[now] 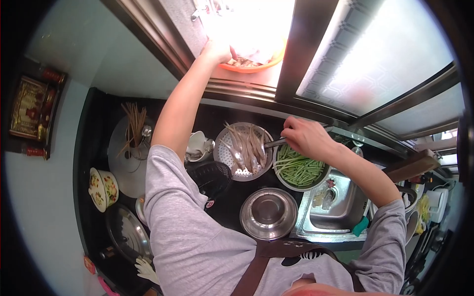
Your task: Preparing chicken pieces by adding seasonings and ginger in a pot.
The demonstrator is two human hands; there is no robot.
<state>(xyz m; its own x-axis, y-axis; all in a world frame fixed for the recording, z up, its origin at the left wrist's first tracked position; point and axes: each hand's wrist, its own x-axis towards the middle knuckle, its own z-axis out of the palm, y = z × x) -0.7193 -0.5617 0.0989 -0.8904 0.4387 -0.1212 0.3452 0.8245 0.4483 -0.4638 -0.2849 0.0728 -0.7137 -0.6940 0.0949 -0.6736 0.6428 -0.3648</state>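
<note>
Through the window opening my left hand (218,51) reaches to the rim of an orange basin (255,69) with pale brown pieces in it; glare hides part of the fingers. My right hand (305,136) grips the long handle of a perforated metal skimmer (222,142), whose round bowl carries several small raw fish (244,150). Below that hand stands a metal bowl of cut green beans (301,170), with longer green stalks on top. An empty stainless steel bowl (269,214) sits nearer my body.
A steel sink (333,218) with a green cloth (360,226) on its edge lies right. Left are a black plastic basket (211,177), a white cup (197,143), chopsticks (135,122), a floral enamel pot (107,188), a round metal lid (127,233) and a white glove (146,270). Window frames border the counter.
</note>
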